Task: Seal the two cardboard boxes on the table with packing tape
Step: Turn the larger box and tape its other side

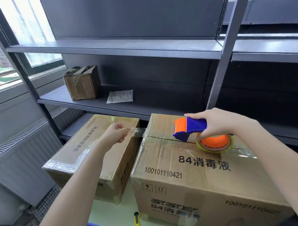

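Observation:
Two cardboard boxes stand side by side on a pale table [113, 215]. The left box [88, 148] carries shiny tape over its top. On the right box [189, 170], printed "84", rests a blue and orange tape dispenser [194, 130] with its clear tape roll [215, 143] over the top seam. My right hand [217, 122] grips the dispenser's handle. My left hand [116, 135] pinches the free end of a clear tape strip [138, 131], stretched out past the right box's left edge.
A dark metal shelf rack [134, 50] rises right behind the boxes; one shelf holds a small taped box [82, 83] and a paper sheet [119, 96]. A yellow utility knife [136, 221] lies on the table near the front. A radiator [28, 151] and window are on the left.

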Demonstrator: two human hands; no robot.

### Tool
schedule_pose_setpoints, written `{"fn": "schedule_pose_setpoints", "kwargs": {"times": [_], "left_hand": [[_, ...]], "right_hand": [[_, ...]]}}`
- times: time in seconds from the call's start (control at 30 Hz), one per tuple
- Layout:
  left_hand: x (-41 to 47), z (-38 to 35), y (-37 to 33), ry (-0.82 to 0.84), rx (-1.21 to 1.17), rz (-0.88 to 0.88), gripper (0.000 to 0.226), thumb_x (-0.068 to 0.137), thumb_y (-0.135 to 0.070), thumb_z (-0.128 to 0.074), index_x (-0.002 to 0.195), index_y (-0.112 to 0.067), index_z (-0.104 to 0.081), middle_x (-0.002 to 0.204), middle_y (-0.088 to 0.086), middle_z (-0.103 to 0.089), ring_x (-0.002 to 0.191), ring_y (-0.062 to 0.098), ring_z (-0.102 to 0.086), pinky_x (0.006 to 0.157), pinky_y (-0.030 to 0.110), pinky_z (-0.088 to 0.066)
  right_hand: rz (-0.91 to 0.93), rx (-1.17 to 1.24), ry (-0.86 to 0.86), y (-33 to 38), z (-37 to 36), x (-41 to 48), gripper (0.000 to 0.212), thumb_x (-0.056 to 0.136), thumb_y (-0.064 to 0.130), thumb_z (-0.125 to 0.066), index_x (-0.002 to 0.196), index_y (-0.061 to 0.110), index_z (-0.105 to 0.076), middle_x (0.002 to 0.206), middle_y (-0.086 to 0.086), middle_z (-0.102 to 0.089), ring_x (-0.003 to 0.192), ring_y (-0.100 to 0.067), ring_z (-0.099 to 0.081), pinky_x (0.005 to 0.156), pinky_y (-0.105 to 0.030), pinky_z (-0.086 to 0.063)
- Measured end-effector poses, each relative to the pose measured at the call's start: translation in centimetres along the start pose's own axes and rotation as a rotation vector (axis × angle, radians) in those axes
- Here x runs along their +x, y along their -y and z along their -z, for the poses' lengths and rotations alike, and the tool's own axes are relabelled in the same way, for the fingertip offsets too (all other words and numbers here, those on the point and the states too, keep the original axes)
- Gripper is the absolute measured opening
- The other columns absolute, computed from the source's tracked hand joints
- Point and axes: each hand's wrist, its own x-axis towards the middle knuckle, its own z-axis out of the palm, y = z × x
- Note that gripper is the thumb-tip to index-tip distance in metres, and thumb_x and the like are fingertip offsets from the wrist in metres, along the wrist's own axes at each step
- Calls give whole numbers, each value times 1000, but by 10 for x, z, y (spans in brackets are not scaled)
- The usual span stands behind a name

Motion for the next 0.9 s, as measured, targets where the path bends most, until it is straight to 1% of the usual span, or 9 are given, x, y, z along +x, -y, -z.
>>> {"fn": "schedule_pose_setpoints", "kwargs": {"times": [0.33,0.4,0.47,0.57,0.63,0.73,0.8,0.83,0.9], "left_hand": [[1,-40,34,23,87,53,21,94,-26,-56,83,-10,-51,71,2,-53,56,14,-44,51,22,-37],[-1,-58,39,84,107,44,20,92,-26,-58,90,-6,-55,80,6,-60,69,18,-55,61,27,-45],[0,-69,41,125,167,-2,25,91,-20,-59,106,-1,-56,95,8,-62,90,24,-60,78,36,-48],[-1,-67,43,217,350,29,43,95,-31,-52,129,-7,-41,120,6,-52,115,28,-51,96,39,-42],[-1,-65,47,279,355,90,45,96,-30,-50,133,-6,-44,131,10,-52,119,29,-50,101,40,-40],[-6,-63,41,94,471,-115,34,93,-18,-55,126,-8,-56,120,9,-63,110,24,-58,91,31,-46],[-15,-61,26,-72,397,-318,37,93,-3,-47,129,-9,-56,121,7,-63,111,20,-58,91,23,-43],[-21,-61,17,-107,348,-389,43,91,2,-43,130,-11,-55,125,4,-61,115,17,-55,94,20,-39],[-32,-63,-3,-26,361,-474,49,89,-1,-40,134,-17,-51,137,-4,-50,128,11,-42,103,19,-29]], "right_hand": [[-19,-30,16,5,-4,5,88,72,46,-74,143,41,-22,124,9,-49,98,-11,-46,70,-23,-42],[-26,-37,21,5,-4,5,89,73,45,-74,144,40,-20,126,8,-49,99,-12,-45,73,-24,-43],[-35,-47,27,6,-4,5,92,73,43,-75,145,38,-18,127,6,-48,100,-11,-44,75,-24,-43],[-56,-155,58,10,-3,5,98,73,32,-76,147,34,-12,122,3,-47,97,-11,-40,73,-25,-40],[-63,-265,42,14,-3,4,98,74,28,-74,148,32,-10,115,1,-45,96,-12,-40,72,-25,-38],[-31,-462,-54,18,-8,2,92,79,29,-69,148,32,-8,125,-4,-44,109,-19,-39,78,-28,-30],[-25,-543,-119,19,-8,-1,86,83,29,-65,148,31,-9,127,-7,-42,113,-23,-38,82,-31,-28],[-29,-559,-145,19,-8,-3,82,84,29,-63,148,30,-11,126,-7,-42,114,-23,-39,82,-32,-29],[-45,-524,-177,20,-9,-7,71,86,30,-62,145,28,-21,125,-7,-45,114,-24,-43,79,-31,-34]]}}
